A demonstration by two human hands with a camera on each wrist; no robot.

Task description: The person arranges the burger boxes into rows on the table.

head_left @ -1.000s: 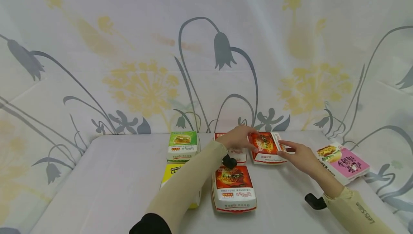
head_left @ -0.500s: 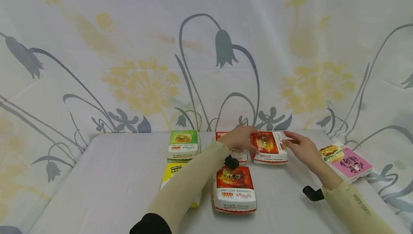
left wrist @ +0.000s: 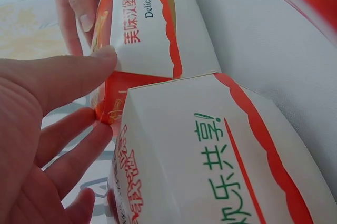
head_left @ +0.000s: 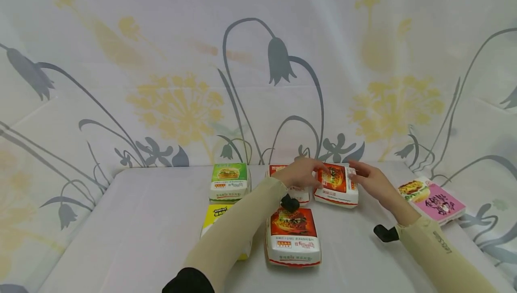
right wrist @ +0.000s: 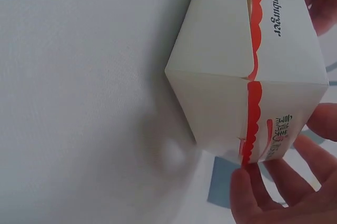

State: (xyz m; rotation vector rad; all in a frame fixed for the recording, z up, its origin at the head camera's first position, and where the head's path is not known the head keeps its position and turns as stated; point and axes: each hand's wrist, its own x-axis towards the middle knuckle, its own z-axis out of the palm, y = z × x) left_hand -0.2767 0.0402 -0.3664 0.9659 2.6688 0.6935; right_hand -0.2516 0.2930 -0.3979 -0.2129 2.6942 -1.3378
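Observation:
A red-and-white hamburger box (head_left: 338, 184) lies at the back right of the table, turned slightly. My left hand (head_left: 300, 172) reaches its left end. In the left wrist view, the thumb (left wrist: 79, 74) touches a corner of this box, with loosely bent fingers beside it. At the box's right end is my right hand (head_left: 375, 187); in the right wrist view its fingertips (right wrist: 243, 190) touch the end wall, without wrapping round the box. Partly hidden under my left hand, another red-and-white hamburger box (head_left: 299, 194) sits directly left of the first.
In front lies a third red-and-white hamburger box (head_left: 293, 239). A green-and-white box (head_left: 229, 183) stands at the back left, ahead of a yellow box (head_left: 214, 216) half covered by my left sleeve. A pink-and-white box (head_left: 438, 201) lies at the right, near the floral cloth.
The right fingers came off the box's right end, then moved left onto it again. The box has turned a little and shifted slightly. My left hand has barely moved.

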